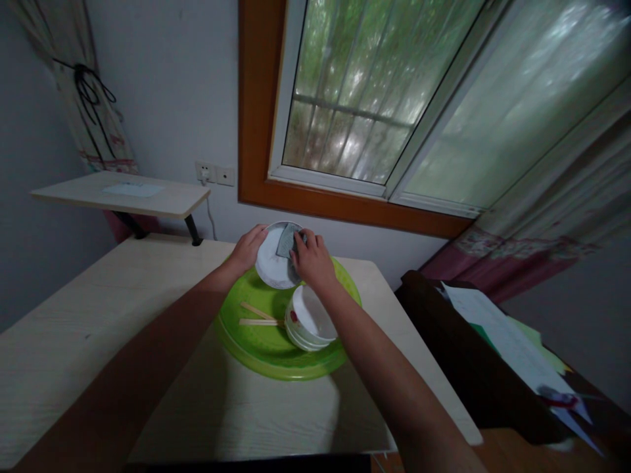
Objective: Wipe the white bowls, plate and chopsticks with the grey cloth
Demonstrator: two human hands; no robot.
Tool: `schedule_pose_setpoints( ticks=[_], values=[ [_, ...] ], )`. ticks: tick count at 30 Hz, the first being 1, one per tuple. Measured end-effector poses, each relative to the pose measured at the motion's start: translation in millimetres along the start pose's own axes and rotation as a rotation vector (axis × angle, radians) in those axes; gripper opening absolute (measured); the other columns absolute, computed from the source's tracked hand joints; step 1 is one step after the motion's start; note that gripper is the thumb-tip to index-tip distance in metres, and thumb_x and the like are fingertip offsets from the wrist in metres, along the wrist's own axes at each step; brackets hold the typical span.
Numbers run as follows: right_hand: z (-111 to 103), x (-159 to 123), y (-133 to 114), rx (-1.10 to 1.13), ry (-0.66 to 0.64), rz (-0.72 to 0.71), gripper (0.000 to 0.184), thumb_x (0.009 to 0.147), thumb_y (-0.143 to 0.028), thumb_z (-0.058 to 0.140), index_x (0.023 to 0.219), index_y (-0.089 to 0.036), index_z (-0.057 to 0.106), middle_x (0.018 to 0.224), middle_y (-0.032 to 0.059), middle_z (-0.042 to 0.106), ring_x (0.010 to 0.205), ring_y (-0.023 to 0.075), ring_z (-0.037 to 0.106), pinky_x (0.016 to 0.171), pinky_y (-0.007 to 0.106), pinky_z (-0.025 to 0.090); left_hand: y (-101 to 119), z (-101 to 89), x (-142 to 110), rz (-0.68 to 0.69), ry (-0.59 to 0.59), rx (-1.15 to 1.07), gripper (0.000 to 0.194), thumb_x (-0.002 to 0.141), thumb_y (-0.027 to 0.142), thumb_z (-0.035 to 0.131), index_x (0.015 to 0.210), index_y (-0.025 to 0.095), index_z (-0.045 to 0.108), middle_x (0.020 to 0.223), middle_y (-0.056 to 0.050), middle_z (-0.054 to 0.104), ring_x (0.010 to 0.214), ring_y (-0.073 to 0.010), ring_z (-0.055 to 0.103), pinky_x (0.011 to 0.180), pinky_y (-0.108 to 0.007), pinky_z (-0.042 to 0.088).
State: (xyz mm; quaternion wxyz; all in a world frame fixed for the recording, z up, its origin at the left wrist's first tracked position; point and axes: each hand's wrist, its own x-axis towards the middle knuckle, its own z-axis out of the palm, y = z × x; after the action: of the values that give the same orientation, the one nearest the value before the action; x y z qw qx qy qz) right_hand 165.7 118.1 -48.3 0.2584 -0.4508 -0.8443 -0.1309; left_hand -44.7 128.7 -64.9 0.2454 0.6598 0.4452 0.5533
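Observation:
My left hand (248, 248) grips the left rim of a white plate (272, 266), held tilted over a green basin (276, 358). Against the plate's face my right hand (311, 259) presses a grey scrubbing cloth (287, 240), fingers closed on it. Inside the basin sit stacked white bowls (308, 320) with a red mark on the side, just below my right wrist. A pair of wooden chopsticks (257, 316) lies in the basin to the left of the bowls.
The basin stands on a light wooden table (98, 341) whose right edge is near. A dark piece of furniture (458, 355) with papers (497, 335) stands at the right. A small wall shelf (123, 194) is at the back left, under a window (374, 98) and curtains.

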Motion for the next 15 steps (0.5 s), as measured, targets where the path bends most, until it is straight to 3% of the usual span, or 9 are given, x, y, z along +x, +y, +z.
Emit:
schedule_pose_setpoints(
  ticks=[5,10,15],
  values=[
    [2.8,1.0,3.9,-0.057,-0.062,0.051,0.030,0.095,-0.016,0.050,0.121,-0.014,0.063,0.129,0.0192,0.053,0.112,0.0317,0.052,0.097,0.047,0.050,5.0,-2.0,-0.8,-0.025,0.044,0.031,0.049,0.095,0.054,0.039,0.114,0.017,0.065,0.109,-0.008,0.071,0.100,-0.0223,0.063,0.092,-0.034,0.049],
    [5.3,-0.6,0.8,-0.047,-0.204,0.116,0.022,0.094,-0.020,0.056,0.115,-0.017,0.062,0.116,0.0143,0.058,0.094,0.0255,0.063,0.082,0.037,0.054,8.5,-3.6,-1.1,-0.020,0.113,0.077,0.047,0.096,0.049,0.038,0.116,0.015,0.065,0.112,-0.010,0.071,0.102,-0.0235,0.063,0.094,-0.036,0.048],
    [10.4,-0.7,-2.2,0.043,-0.263,-0.002,0.017,0.092,-0.021,0.060,0.109,-0.019,0.064,0.111,0.0097,0.063,0.091,0.0216,0.065,0.079,0.031,0.051,9.4,-5.1,-1.5,-0.009,0.146,0.077,0.044,0.097,0.046,0.038,0.116,0.016,0.064,0.112,-0.008,0.070,0.101,-0.0221,0.062,0.092,-0.034,0.048]
  ],
)
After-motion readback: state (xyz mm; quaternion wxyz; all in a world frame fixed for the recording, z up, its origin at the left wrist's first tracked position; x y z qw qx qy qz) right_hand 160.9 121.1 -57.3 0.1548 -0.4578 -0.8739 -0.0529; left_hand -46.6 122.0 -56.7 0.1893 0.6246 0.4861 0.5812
